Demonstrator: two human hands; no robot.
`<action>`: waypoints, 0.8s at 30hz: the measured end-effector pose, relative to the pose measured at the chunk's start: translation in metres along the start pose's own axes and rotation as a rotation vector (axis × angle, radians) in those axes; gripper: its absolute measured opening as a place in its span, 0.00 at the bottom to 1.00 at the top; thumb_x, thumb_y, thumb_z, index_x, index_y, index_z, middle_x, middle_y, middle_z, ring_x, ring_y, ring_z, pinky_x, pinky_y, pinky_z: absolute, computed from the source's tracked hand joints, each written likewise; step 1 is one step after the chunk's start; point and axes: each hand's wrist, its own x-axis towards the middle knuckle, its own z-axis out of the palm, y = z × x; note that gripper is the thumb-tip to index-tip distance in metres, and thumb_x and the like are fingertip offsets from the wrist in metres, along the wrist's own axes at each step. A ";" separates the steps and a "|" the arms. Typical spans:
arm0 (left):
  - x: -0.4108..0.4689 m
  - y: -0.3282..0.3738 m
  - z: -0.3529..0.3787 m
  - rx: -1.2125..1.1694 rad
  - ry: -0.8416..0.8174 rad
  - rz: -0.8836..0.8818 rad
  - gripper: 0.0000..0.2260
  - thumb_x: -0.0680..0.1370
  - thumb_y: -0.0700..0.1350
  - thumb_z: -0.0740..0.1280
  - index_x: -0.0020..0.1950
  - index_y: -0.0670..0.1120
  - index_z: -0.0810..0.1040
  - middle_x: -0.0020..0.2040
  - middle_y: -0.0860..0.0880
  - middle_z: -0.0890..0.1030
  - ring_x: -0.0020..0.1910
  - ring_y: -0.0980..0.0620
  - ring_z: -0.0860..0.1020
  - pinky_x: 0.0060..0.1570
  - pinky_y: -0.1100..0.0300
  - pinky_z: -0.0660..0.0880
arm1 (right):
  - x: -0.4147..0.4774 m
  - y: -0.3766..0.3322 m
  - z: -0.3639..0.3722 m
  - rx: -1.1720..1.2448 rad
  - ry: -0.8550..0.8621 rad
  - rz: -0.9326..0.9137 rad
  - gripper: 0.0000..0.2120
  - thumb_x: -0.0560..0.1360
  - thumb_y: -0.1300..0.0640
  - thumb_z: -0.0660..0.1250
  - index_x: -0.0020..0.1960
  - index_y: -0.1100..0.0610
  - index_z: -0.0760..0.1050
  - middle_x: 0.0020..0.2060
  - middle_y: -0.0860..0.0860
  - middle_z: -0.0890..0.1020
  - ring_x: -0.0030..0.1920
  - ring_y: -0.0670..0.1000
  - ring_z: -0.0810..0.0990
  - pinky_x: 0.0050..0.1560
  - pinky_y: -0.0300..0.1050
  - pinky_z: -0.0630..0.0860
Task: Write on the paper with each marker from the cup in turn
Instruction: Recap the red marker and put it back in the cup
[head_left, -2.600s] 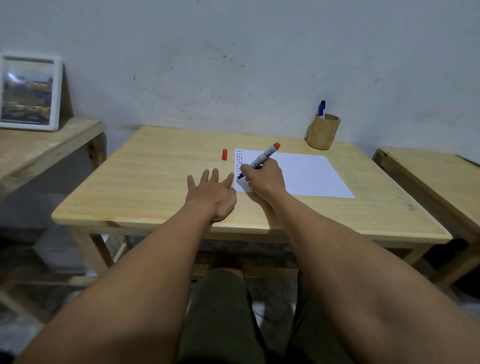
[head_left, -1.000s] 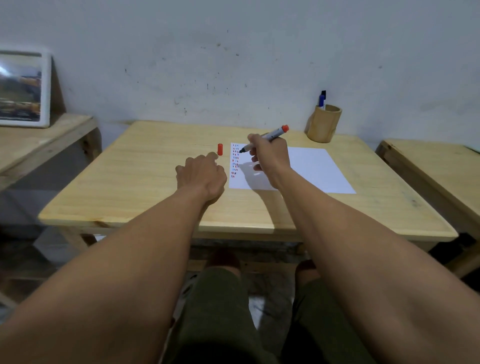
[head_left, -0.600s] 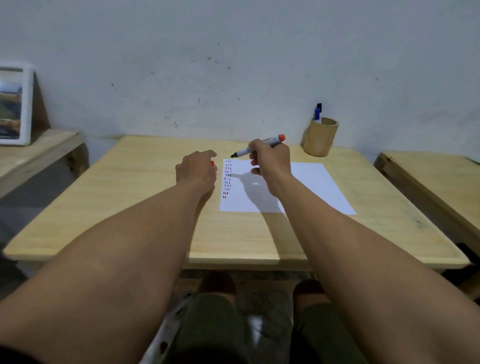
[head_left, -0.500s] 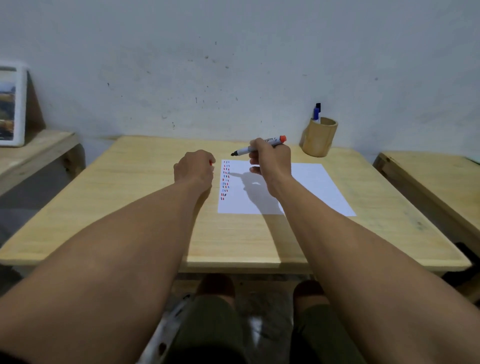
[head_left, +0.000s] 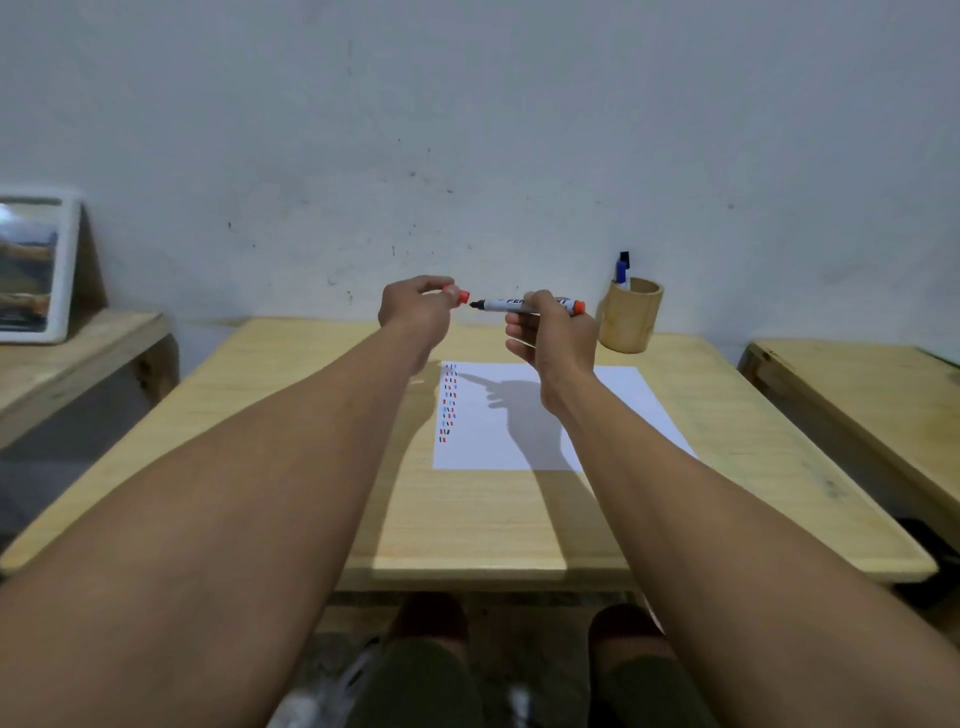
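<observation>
Two hands above paper (head_left: 545, 415): left hand (head_left: 413, 314) pinches red cap (head_left: 460, 296), right hand (head_left: 550, 332) grips marker (head_left: 527, 305), tip just beside cap.

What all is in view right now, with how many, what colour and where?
marker: one, white barrel, red end, in right hand, uncapped
cap: one, red, in left fingers, just off marker tip
paper: one, white, on table, coloured dashes down its left edge
cup: one, tan, far right of table
markers in cup: blue and black tops
table: one, pale wood
side tables: two, either side
picture: one, white frame, left
left hand
right hand
</observation>
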 end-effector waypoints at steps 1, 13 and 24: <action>-0.002 0.004 0.002 -0.006 -0.012 -0.006 0.04 0.78 0.46 0.71 0.50 0.51 0.84 0.41 0.55 0.86 0.47 0.52 0.79 0.44 0.60 0.72 | 0.000 -0.003 0.000 0.011 -0.003 -0.006 0.08 0.76 0.62 0.66 0.39 0.60 0.79 0.32 0.55 0.82 0.35 0.52 0.79 0.34 0.42 0.79; -0.021 0.035 0.014 -0.048 -0.142 -0.117 0.06 0.81 0.45 0.67 0.54 0.51 0.83 0.47 0.52 0.85 0.47 0.54 0.78 0.42 0.59 0.73 | 0.006 -0.018 -0.013 0.087 -0.053 0.002 0.03 0.76 0.61 0.69 0.45 0.60 0.79 0.37 0.57 0.85 0.35 0.51 0.83 0.36 0.42 0.81; -0.011 0.045 0.023 0.060 -0.177 0.110 0.09 0.79 0.46 0.69 0.58 0.53 0.85 0.50 0.52 0.84 0.46 0.53 0.79 0.45 0.60 0.77 | 0.025 -0.013 -0.035 -0.464 -0.202 -0.157 0.06 0.76 0.57 0.74 0.52 0.57 0.85 0.38 0.50 0.84 0.34 0.46 0.79 0.35 0.40 0.76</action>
